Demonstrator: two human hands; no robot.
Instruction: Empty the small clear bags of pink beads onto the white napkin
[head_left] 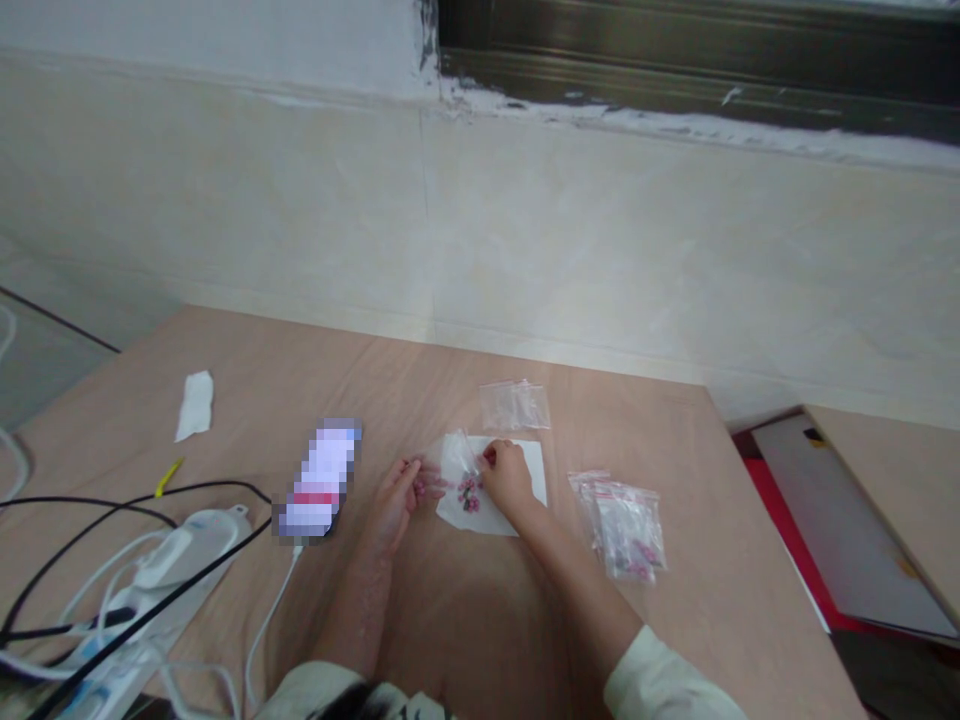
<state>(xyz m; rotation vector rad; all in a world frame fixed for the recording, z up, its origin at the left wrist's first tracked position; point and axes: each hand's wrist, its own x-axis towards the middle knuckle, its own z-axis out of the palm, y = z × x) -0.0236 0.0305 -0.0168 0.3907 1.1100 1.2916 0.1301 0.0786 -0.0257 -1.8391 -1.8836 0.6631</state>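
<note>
A clear plastic bag (459, 452) is pinched between the fingers of my left hand (399, 497), with small pink pieces near the fingertips. My right hand (511, 472) has its thumb and fingers closed at the bag's right edge, over a white sheet of paper (536, 465). Whether those fingers hold the bag alone or also a small piece, I cannot tell. Several small pink and dark green pieces (469, 495) show on the paper between the two hands.
Flat clear bags (514, 406) lie behind the paper, and a pile of filled zip bags (626, 525) sits to its right. On the left are a phone (321, 478) on a white cable, a power strip (187, 555) with tangled cords, and a crumpled tissue (196, 405). A wall (480, 240) borders the table's back.
</note>
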